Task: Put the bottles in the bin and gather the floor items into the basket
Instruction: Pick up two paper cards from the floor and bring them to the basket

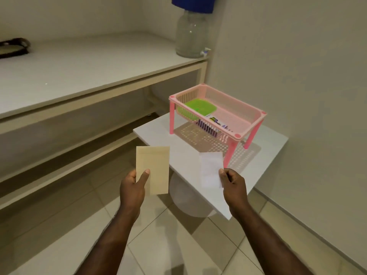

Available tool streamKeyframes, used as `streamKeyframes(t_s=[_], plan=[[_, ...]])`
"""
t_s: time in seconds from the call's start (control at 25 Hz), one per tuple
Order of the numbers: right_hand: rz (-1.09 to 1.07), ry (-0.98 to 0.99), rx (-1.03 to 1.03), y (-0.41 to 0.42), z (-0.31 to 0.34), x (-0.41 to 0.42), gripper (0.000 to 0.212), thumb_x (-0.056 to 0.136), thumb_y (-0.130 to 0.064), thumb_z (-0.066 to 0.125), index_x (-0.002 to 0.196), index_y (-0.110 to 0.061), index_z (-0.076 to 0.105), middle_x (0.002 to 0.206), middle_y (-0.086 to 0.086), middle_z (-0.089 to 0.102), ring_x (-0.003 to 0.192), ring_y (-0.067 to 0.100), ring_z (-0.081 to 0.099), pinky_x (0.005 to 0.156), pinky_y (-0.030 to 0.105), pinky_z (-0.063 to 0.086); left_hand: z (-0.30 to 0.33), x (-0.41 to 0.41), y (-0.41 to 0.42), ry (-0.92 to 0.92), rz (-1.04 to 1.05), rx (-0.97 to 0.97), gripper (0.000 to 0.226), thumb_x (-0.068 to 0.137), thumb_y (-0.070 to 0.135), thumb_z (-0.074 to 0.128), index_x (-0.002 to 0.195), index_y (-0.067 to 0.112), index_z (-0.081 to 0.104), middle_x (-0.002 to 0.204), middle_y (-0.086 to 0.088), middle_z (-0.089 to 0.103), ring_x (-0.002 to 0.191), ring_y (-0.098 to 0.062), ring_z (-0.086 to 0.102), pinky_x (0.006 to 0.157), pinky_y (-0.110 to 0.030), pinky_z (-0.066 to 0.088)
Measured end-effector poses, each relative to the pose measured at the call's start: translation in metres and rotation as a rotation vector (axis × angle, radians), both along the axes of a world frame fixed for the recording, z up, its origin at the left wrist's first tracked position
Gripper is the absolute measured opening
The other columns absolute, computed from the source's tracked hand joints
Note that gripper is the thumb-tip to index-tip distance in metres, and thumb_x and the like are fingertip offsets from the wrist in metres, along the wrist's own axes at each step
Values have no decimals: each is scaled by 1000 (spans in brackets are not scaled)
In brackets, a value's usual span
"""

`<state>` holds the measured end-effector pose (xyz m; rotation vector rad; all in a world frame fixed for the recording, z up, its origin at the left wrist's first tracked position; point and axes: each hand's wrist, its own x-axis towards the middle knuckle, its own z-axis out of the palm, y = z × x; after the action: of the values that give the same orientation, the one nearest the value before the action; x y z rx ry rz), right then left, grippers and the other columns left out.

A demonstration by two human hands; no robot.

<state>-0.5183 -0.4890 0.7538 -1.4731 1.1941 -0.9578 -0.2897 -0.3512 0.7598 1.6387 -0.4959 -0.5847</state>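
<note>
A pink slatted basket [250, 113] on four legs stands on a small white table [268, 139]. Inside it lie a green lid-like item [198, 107] and a printed purple-and-white packet [217, 122]. My left hand [133, 187] grips a cream envelope [154, 165] by its lower left corner, held upright in front of the table. My right hand [233, 185] pinches a white sheet of paper [210, 168] by its right edge, just short of the basket's near leg. No bottles or bin are in view.
A long cream table [79, 72] runs along the left, with a glass water dispenser [190, 34] with a blue top at its far right end and a dark tray [14, 47] at the far left. The floor is tiled. A wall rises close on the right.
</note>
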Motion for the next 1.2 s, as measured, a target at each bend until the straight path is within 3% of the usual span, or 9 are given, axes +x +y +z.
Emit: streamKeyframes(t_s=[0.08, 0.24, 0.32, 0.48, 0.64, 0.8, 0.96, 1.08, 1.2], plan=[[-58, -33, 6, -38, 5, -5, 35, 99, -29, 54, 66, -19, 54, 57, -12, 43, 55, 4, 36, 57, 26, 33, 8, -1, -45, -9, -51, -7, 14, 94, 34, 59, 107, 30, 58, 99, 6, 67, 93, -14, 65, 66, -28, 54], [-148, -112, -10, -120, 17, -15, 22, 99, -24, 54, 87, -13, 68, 80, -3, 68, 71, 9, 57, 58, 15, 45, 26, -8, -124, -14, -114, -42, 14, 95, 32, 57, 109, 34, 60, 100, 9, 69, 94, -11, 65, 66, -27, 54], [-155, -155, -36, -159, 23, -15, 20, 99, -21, 54, 89, -12, 68, 84, -1, 69, 76, 9, 58, 63, 14, 46, 34, -12, -160, 1, -120, -74, 12, 97, 29, 55, 103, 36, 63, 98, 10, 71, 93, -11, 67, 67, -26, 56], [-103, -190, -92, -255, 37, -28, 20, 99, -18, 53, 86, -11, 66, 72, -7, 60, 67, 6, 49, 67, 25, 41, 47, -38, -258, 17, -79, -109, 21, 99, 26, 49, 113, 26, 66, 111, -2, 71, 104, -24, 66, 87, -46, 56], [3, -168, -98, -333, 40, -49, 20, 100, -21, 53, 86, -16, 66, 62, -16, 60, 57, -1, 50, 58, 20, 42, 62, -62, -348, -106, -41, -96, 20, 99, 25, 51, 115, 24, 62, 118, 2, 67, 106, -19, 63, 74, -29, 54], [28, -195, -94, -388, 41, -54, 23, 100, -20, 52, 81, -21, 65, 67, -21, 65, 60, -6, 53, 56, 12, 42, 62, -80, -421, -97, -9, -5, 18, 97, 25, 53, 112, 26, 63, 109, 13, 65, 101, -11, 62, 80, -40, 57], [64, -198, -116, -423, 38, -55, 23, 100, -23, 52, 81, -17, 64, 72, -3, 60, 66, 8, 49, 62, 24, 40, 50, -88, -480, -155, 24, 209, 16, 94, 20, 56, 102, 12, 67, 99, -5, 69, 91, -26, 64, 82, -47, 56], [75, -223, -98, -441, 38, -61, 24, 100, -26, 52, 82, -16, 64, 76, 14, 61, 71, 12, 50, 66, 30, 41, 42, -91, -512, -102, -1, 308, 13, 90, 12, 60, 96, 3, 67, 88, -14, 66, 76, -29, 61, 66, -37, 51], [72, -227, -80, -455, 38, -64, 25, 100, -27, 53, 78, -23, 64, 71, 3, 59, 67, 11, 47, 63, 30, 40, 29, -97, -532, 57, -45, 384, 20, 89, -3, 56, 72, 7, 52, 66, -13, 51, 51, -21, 45, 44, -22, 34]])
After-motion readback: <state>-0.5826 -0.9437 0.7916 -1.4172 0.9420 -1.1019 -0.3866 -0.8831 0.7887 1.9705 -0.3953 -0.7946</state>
